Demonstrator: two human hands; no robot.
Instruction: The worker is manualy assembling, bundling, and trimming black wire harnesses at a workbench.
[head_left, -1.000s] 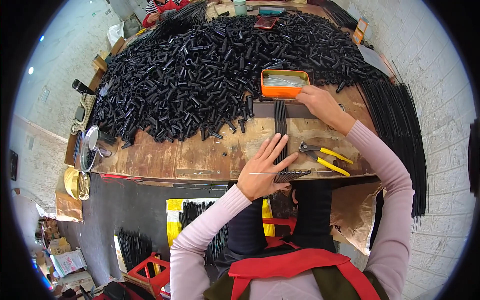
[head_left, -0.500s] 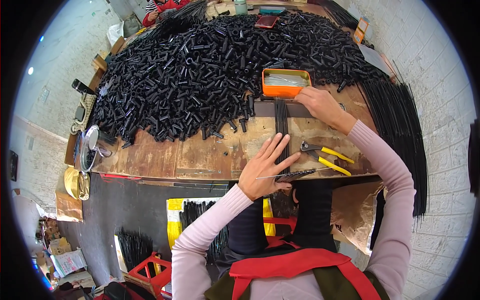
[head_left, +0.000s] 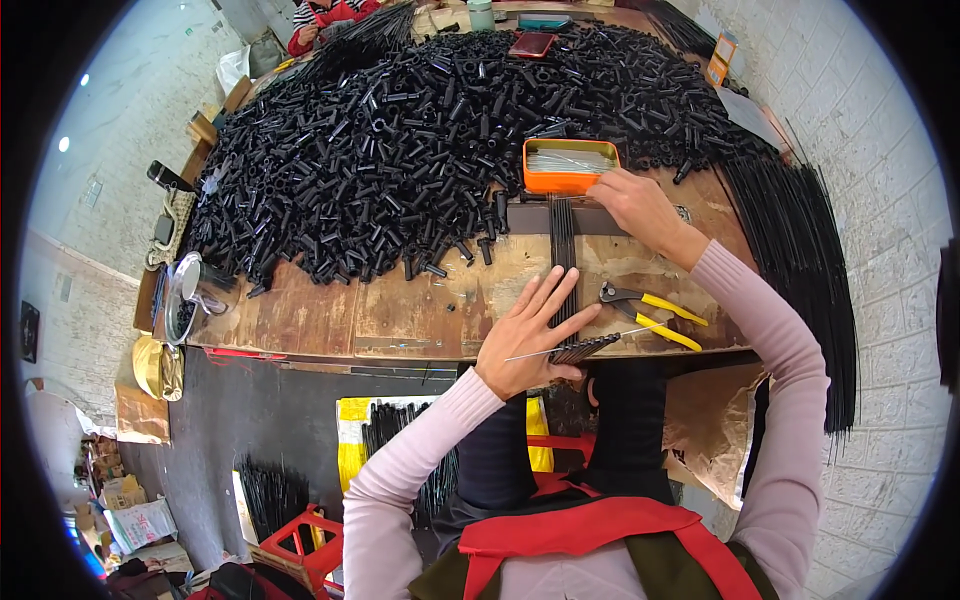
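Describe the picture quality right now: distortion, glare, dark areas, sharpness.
Head view: fisheye distortion bows the front edge of the table, and black fills the corners; head view: small glints dot the black parts, which otherwise merge darkly; head view: bright spots show on the pale wall at left; head view: left hand and right hand show no obvious blur.

- Tubes [head_left: 380, 150] lay on the table [head_left: 450, 310].
- The box [head_left: 556, 184] stood at the tubes' near side, pins [head_left: 570, 160] inside it.
- Rods [head_left: 563, 230] lay before the box, under the left hand [head_left: 525, 340].
- The right hand [head_left: 640, 207] was at the box's near right corner.
- The pliers [head_left: 674, 336] lay right of the rods.
- The jar [head_left: 212, 285] was at the table's left.
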